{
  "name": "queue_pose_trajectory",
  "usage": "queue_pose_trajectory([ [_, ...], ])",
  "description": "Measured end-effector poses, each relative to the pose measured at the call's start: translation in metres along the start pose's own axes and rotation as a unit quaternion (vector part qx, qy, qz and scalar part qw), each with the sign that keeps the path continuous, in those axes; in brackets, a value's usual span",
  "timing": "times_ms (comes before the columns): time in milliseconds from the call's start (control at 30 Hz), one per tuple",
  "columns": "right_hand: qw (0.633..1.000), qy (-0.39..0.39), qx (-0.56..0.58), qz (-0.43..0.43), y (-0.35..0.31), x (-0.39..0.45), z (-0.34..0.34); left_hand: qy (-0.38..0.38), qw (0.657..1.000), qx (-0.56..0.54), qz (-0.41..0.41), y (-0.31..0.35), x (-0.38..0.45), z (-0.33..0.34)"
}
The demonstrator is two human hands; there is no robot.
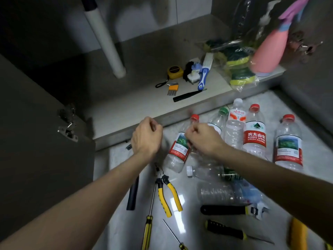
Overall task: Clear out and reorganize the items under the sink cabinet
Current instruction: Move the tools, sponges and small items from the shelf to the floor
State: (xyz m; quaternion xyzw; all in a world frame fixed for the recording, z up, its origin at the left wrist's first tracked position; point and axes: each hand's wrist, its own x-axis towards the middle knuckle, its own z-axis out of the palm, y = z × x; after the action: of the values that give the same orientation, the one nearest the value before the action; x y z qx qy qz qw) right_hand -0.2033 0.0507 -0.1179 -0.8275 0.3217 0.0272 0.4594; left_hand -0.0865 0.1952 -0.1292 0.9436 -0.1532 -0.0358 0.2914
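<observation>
My left hand (146,137) and my right hand (203,138) hover side by side over the cabinet's front edge, both loosely curled with nothing visible in them. On the cabinet floor (129,109) lie a yellow tape measure (174,71), a small comb (172,88), a blue-and-white brush (204,73), a black flat tool (189,95) and a bag of sponges (237,69). A pink spray bottle (268,51) stands at the right. Several water bottles (254,130) stand or lie on the tiled floor in front.
A white drain pipe (106,38) comes down into the cabinet. The open door (36,141) with its hinge stands at the left. Pliers (167,192), screwdrivers (147,226), a black-handled wrench (228,210) and a black tube (132,193) lie on the floor near me.
</observation>
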Motion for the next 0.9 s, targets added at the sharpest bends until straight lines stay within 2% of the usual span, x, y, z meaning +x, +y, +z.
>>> queue_pose_trajectory([
  [200,0.980,0.094,-0.118,-0.127,-0.031,0.068,-0.045,-0.049,0.993,0.014,0.110,0.045,0.058,-0.003],
  [367,0.943,0.052,-0.291,-0.155,-0.044,0.103,-0.048,-0.136,0.973,0.079,0.170,0.069,0.095,0.000],
  [433,0.933,0.062,-0.317,-0.160,-0.039,0.106,-0.044,-0.169,0.961,0.114,0.189,0.073,0.102,0.005],
  [533,0.931,0.085,-0.304,-0.182,-0.029,0.105,-0.045,-0.213,0.938,0.182,0.202,0.076,0.105,0.013],
  [600,0.931,0.090,-0.295,-0.197,-0.024,0.101,-0.050,-0.211,0.927,0.229,0.209,0.075,0.104,0.015],
  [700,0.939,0.118,-0.245,-0.212,-0.011,0.085,-0.054,-0.173,0.935,0.222,0.214,0.075,0.097,0.015],
  [833,0.975,0.115,-0.094,-0.167,0.012,0.055,-0.053,-0.064,0.945,0.213,0.242,0.071,0.085,0.016],
  [900,0.982,0.116,-0.034,-0.142,0.025,0.043,-0.051,-0.033,0.949,0.195,0.244,0.065,0.080,0.018],
])
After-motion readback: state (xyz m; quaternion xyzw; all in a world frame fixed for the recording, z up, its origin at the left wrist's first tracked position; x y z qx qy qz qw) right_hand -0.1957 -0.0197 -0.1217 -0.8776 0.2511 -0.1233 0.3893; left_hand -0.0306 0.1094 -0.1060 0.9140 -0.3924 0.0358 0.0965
